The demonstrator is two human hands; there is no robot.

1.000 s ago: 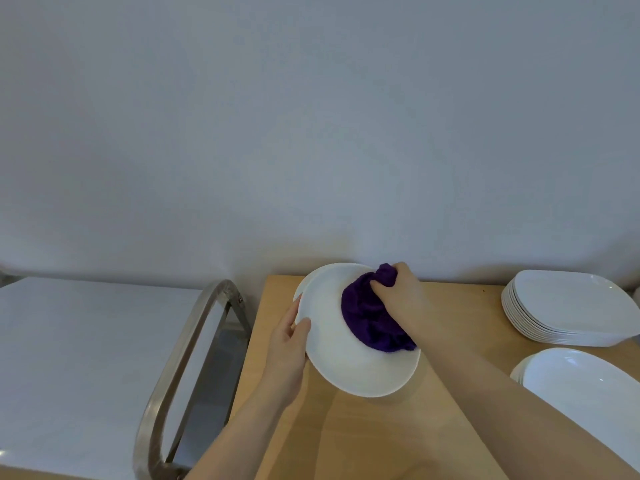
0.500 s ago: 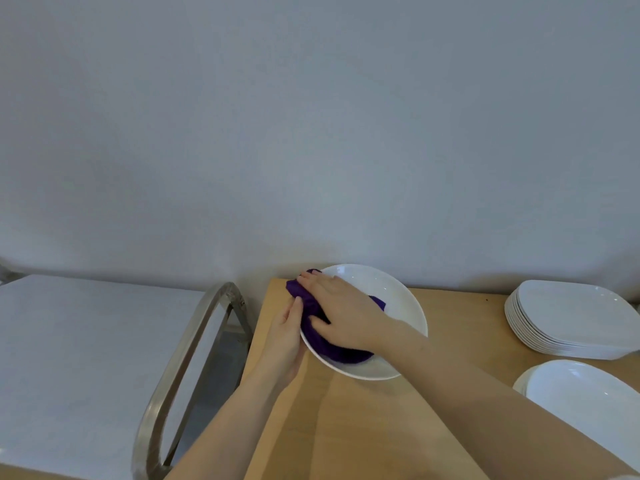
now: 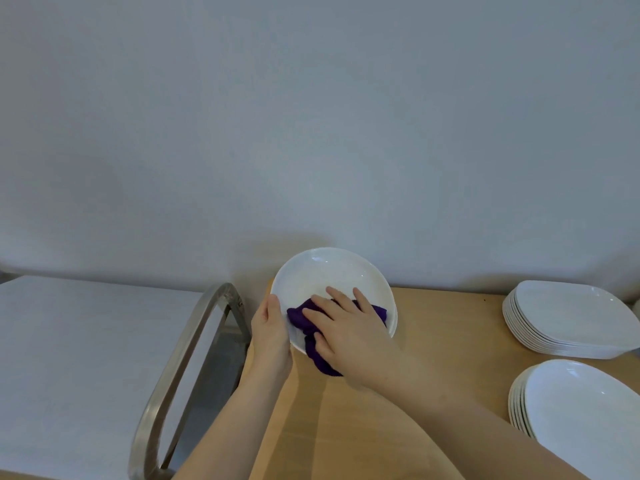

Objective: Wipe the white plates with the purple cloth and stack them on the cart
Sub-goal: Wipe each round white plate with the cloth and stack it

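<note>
Cart (image 3: 86,358) left of table (image 3: 433,341); cart handle (image 3: 194,344) between them. Plate (image 3: 329,275) over table's far-left corner, cloth (image 3: 311,327) in it. 2 plate stacks at right: far stack (image 3: 568,317) behind near stack (image 3: 585,410).

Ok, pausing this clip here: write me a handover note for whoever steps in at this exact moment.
Left hand grips the left rim of the round plate, holding it tilted above the table.
Right hand presses the purple cloth flat onto the plate's near side with straight fingers.
Two stacks wait on the table at right: squarish plates behind, oval plates in front.
The cart stands at left, with no plates on the part in view.
Done: wiping under way on this plate.
Left: finish it, put it on the cart, then wipe and stack the others.
</note>
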